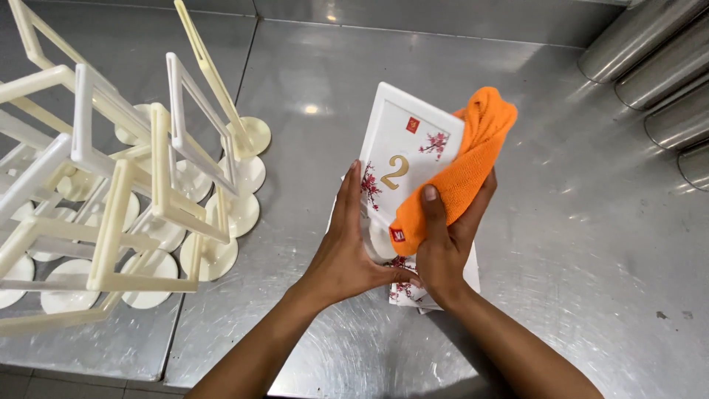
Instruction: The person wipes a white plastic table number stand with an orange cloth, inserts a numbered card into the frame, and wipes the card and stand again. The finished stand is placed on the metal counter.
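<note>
The frame, a white plastic sign holder with a printed card in it, sits tilted at the centre of the steel table, its top leaning toward 1 o'clock. We judge it light and stiff, smooth enough to slip, with thin bars that could snap if twisted; the edges are the safe place to hold it.

Our left hand is open, flat along the frame's left edge, steadying it rather than clasping it. Our right hand is closed around an orange cloth, soft and bunched, pressed against the frame's right side and lower face. Loose cards with the same flower print lie under the hands.

At 9 o'clock stands a crowd of empty frames on round bases, no cards in them that we can see. At 2 o'clock, steel cylinders lie side by side; we cannot tell their contents.
</note>
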